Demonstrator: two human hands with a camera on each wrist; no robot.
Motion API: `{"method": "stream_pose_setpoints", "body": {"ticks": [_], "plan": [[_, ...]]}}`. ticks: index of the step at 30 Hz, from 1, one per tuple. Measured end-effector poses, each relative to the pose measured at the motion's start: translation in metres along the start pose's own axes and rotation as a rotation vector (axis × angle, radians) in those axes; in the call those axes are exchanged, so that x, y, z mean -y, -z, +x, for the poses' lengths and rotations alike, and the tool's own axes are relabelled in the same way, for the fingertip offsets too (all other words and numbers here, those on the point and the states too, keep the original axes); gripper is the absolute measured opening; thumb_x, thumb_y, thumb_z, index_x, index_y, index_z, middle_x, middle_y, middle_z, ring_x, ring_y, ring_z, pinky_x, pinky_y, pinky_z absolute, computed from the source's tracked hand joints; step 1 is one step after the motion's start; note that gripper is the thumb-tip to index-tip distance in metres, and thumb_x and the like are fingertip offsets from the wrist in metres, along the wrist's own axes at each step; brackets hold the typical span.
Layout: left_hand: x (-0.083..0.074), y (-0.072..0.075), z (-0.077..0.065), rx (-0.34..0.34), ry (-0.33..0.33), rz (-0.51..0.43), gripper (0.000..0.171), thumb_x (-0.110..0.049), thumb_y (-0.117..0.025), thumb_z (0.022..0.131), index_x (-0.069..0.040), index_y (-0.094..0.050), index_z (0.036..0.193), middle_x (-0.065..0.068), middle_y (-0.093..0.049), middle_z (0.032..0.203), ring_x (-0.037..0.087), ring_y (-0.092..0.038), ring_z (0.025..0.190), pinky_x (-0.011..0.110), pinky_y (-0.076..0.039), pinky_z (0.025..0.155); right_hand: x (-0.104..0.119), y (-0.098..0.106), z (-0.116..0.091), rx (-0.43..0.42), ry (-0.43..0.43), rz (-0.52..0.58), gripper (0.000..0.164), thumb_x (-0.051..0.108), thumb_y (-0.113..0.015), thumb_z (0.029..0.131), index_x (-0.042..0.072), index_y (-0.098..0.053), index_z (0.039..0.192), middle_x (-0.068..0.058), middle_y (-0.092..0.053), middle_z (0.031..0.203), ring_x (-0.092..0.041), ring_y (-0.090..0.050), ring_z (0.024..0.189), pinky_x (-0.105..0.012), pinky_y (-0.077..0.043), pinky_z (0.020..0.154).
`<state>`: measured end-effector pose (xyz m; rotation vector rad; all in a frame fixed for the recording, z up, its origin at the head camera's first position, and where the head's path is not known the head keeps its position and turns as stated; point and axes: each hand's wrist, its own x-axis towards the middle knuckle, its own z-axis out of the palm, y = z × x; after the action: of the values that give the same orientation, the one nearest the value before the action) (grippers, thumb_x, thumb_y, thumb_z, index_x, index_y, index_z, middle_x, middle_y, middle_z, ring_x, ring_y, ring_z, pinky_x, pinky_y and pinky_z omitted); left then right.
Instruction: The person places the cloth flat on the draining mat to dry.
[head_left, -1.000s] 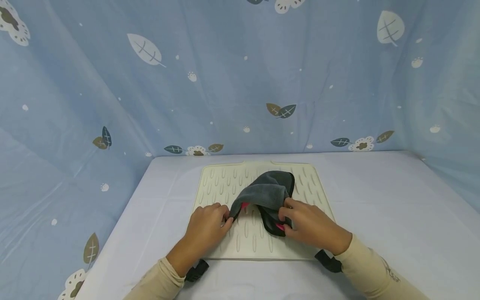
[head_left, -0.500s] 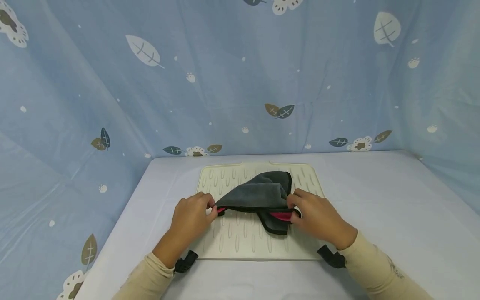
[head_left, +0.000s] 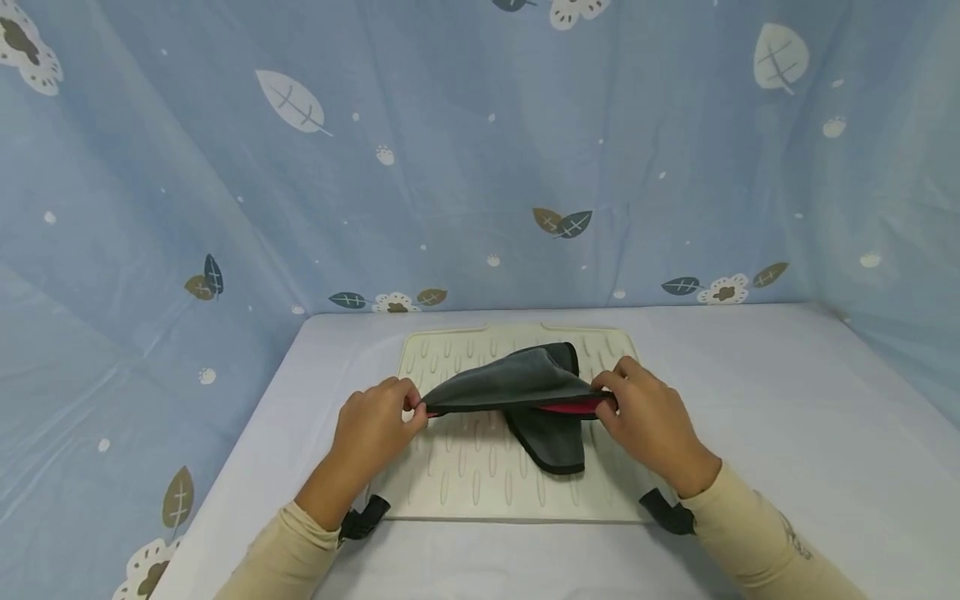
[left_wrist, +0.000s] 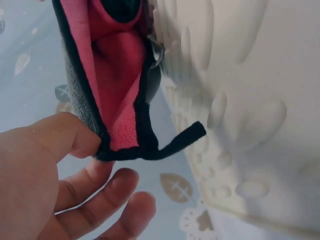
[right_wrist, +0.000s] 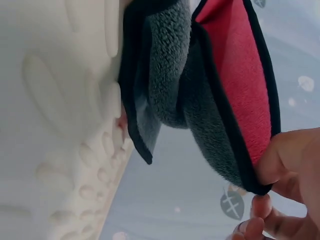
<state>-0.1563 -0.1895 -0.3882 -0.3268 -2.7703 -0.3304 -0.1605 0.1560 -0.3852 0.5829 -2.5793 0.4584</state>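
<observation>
A grey plush cloth (head_left: 510, 385) with a pink-red reverse and black edging is stretched between both hands over a cream ridged mat (head_left: 468, 479). My left hand (head_left: 375, 427) pinches its left corner between thumb and finger. In the left wrist view, a short black loop (left_wrist: 184, 140) sticks out from the edging near that corner. The right corner is pinched by my right hand (head_left: 651, 427), and the red side (right_wrist: 235, 75) shows there in the right wrist view. A lower flap of the cloth (head_left: 551, 442) hangs down onto the mat, and part stays folded behind.
The mat lies on a white-covered table (head_left: 750, 400). A blue curtain (head_left: 450, 167) printed with leaves and flowers stands behind and along the sides. Black straps (head_left: 363, 517) show by both wrists.
My left hand has moved left and my right hand slightly right and up. The cloth's front edge, earlier bunched and sagging, is now pulled nearly straight between them.
</observation>
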Motion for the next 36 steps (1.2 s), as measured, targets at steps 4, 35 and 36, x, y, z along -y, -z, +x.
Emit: {"method": "stream_pose_setpoints", "body": {"ticks": [4,35,36], "plan": [[0.001,0.003,0.001,0.015,0.027,-0.019,0.012,-0.018,-0.074,0.082,-0.017,-0.064,0.077,-0.001,-0.064,0.075,0.014,-0.043,0.051,0.029,-0.037,0.051,-0.002,-0.001,0.001,-0.122,-0.017,-0.009,0.016,-0.002,-0.066,0.077,0.007,-0.072,0.088,-0.008,-0.056,0.088,-0.008,-0.033,0.051,-0.023,-0.028,0.043],[0.011,0.024,0.004,-0.062,0.073,-0.028,0.009,-0.013,-0.070,0.085,-0.014,-0.066,0.077,-0.004,-0.063,0.062,0.012,-0.040,0.047,0.029,-0.032,0.049,-0.004,-0.001,0.005,-0.080,-0.255,0.878,0.021,-0.002,-0.054,0.100,-0.006,-0.060,0.120,-0.026,-0.068,0.111,-0.019,-0.076,0.078,-0.030,-0.061,0.066],[0.011,0.024,0.004,-0.062,0.071,-0.028,0.009,-0.014,-0.070,0.085,-0.014,-0.067,0.078,-0.005,-0.063,0.063,0.012,-0.040,0.047,0.028,-0.032,0.049,-0.004,-0.001,0.005,-0.084,-0.255,0.880,0.020,-0.001,-0.054,0.101,-0.006,-0.060,0.120,-0.025,-0.068,0.112,-0.019,-0.076,0.082,-0.029,-0.061,0.068]]}}
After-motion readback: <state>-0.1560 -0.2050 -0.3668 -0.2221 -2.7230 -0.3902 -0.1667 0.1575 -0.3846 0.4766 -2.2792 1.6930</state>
